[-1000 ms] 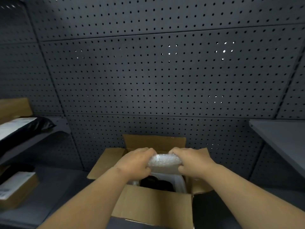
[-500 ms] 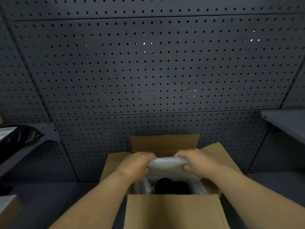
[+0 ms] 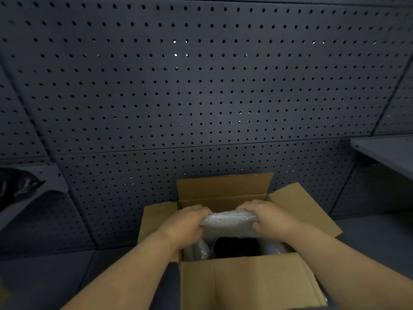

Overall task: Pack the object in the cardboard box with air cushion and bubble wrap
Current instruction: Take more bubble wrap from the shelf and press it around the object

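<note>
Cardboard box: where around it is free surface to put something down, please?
Bare grey worktop lies left of the cardboard box, up to the pegboard. A smaller patch lies right, beyond the right flap. Inside is crowded: both hands grip bubble wrap.

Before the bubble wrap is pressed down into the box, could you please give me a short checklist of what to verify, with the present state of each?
1. Left hand grips the bubble wrap: ok.
2. Right hand grips its other end: ok.
3. Bubble wrap sits over the opening of the cardboard box: ok.
4. All four flaps folded out, clear of the opening: ok.
5. Dark object is already inside, with clear cushioning beside it: ok.
6. Enough room left above the object for the wrap: cannot tell.
</note>
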{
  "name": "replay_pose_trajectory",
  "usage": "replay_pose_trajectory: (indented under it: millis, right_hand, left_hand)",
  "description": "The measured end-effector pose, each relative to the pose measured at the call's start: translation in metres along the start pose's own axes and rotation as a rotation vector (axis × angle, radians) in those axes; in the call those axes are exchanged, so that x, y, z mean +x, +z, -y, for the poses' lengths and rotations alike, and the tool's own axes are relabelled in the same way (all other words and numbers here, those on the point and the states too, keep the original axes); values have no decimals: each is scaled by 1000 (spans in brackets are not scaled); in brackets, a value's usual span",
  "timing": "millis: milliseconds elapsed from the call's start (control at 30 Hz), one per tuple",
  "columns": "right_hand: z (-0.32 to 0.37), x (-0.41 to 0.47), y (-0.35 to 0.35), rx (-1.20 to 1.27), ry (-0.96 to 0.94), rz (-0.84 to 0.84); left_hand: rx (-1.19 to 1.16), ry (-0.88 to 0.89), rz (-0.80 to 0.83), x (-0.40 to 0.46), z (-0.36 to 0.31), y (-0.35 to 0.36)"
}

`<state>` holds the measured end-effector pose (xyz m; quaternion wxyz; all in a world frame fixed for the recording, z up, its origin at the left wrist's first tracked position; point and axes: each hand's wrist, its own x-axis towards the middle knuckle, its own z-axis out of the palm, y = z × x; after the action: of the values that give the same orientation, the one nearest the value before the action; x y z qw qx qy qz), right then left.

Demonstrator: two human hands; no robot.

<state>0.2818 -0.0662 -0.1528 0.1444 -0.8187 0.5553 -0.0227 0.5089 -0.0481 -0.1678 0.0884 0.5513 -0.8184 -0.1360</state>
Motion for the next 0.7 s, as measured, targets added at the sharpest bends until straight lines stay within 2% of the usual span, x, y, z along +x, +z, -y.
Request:
replay_pose_trajectory:
  millis: [267,567,700]
  right_hand:
    - [-15,1,7,42,-9,28]
    - [-24,2,19,-53,-34,222]
    - [-25,3,24,-26,-7,307]
  left_hand:
    - [-23,-12,74,10,13,17]
    - [-37,-6,324,17,13,39]
    - [-6,5,377,17,9,44]
